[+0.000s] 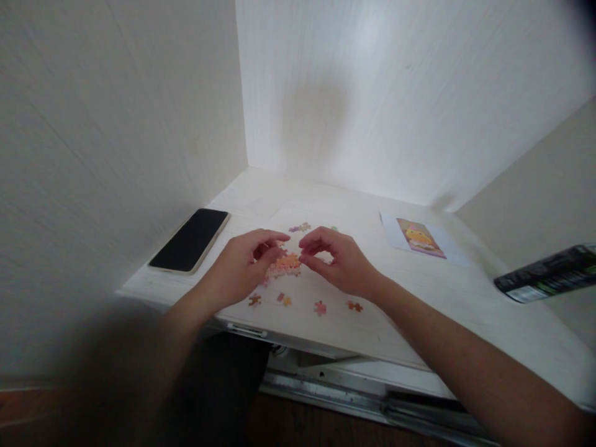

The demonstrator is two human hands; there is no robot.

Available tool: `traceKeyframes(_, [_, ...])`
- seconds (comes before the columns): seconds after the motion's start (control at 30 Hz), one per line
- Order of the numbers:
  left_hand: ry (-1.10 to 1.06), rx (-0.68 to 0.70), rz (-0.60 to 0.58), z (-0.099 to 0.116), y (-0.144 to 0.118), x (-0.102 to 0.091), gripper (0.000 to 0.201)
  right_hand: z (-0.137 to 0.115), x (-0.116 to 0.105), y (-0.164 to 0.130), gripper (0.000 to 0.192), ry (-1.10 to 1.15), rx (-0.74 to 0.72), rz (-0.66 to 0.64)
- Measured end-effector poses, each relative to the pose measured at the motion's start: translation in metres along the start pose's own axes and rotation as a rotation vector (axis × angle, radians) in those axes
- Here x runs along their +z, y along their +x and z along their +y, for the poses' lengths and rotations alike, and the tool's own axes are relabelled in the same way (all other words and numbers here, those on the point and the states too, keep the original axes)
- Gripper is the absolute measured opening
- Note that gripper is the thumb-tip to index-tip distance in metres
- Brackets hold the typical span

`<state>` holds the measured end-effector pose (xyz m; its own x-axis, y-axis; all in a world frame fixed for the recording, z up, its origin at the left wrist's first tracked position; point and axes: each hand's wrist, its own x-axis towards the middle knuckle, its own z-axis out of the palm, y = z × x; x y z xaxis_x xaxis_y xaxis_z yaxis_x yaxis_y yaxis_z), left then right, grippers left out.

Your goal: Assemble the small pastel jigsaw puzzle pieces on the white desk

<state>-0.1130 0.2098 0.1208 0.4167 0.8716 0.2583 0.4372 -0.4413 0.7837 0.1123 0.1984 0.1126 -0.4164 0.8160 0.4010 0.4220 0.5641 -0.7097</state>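
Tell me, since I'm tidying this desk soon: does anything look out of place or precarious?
The dark box at the right juts past the table edge. Loose puzzle pieces lie scattered near the front edge, by the left hand and right hand. Nothing looks damaged.

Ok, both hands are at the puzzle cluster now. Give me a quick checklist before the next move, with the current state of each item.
1. Both hands in view: ok. Left hand and right hand flank the joined cluster.
2. Piece in either grip: cannot tell. The curled fingertips hide what they pinch.
3. Loose pieces within reach: ok. Several lie near the desk's front, such as the pink piece and the orange piece.
4. Reference picture visible: ok, flat on the desk to the right.
5. Phone out of the way: ok, left of the hands, apart from the pieces.
6. Pieces near the desk edge: ok, none overhang it.
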Motion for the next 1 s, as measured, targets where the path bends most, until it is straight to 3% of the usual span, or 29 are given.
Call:
traceKeyframes(0.1, [0.201,-0.007,0.017,-0.011,0.0,-0.018,0.032,-0.005,0.0,-0.003,0.022,-0.302,-0.156,-0.173])
traceKeyframes(0.2, [0.276,-0.039,-0.012,-0.021,-0.003,-0.028,0.033,-0.007,0.003,-0.004,0.032,-0.402,-0.218,-0.345])
traceKeyframes(0.27, [0.308,-0.064,-0.021,-0.025,-0.006,-0.028,0.032,-0.006,0.004,-0.004,0.035,-0.432,-0.242,-0.393])
traceKeyframes(0.73, [0.415,-0.179,-0.062,-0.01,-0.01,-0.017,0.027,-0.004,0.004,-0.003,0.035,-0.404,-0.261,-0.388])
traceKeyframes(1.0, [0.393,-0.234,-0.006,-0.012,-0.008,-0.013,0.032,-0.004,0.004,-0.003,0.034,-0.398,-0.262,-0.383])
